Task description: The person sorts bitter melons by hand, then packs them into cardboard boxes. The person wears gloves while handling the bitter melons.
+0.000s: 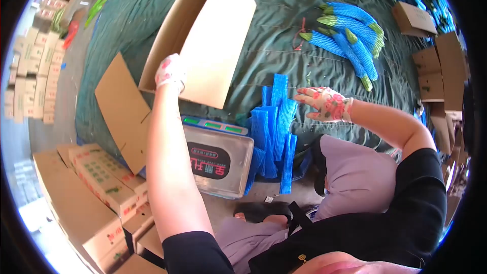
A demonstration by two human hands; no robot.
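Above the scale (218, 160), the left hand (170, 71) seems to pinch the cardboard box (213, 35) by its edge (grip partly hidden). Right hand (324, 104) hovers, fingers spread, over blue foam sleeves (274, 127).

A green tarpaulin (284, 30) covers the ground across the upper view. A platform scale (223, 177) with a green-lit display strip sits near the centre. From the scale:
- Net-sleeved, green-tipped produce (350, 33) lies at 2 o'clock, well apart.
- A flat cardboard sheet (124, 109) stands tilted at 9 o'clock.
- Printed cartons (101, 177) are stacked at 8 o'clock.
- Plain brown boxes (441, 71) line the edge at 3 o'clock.
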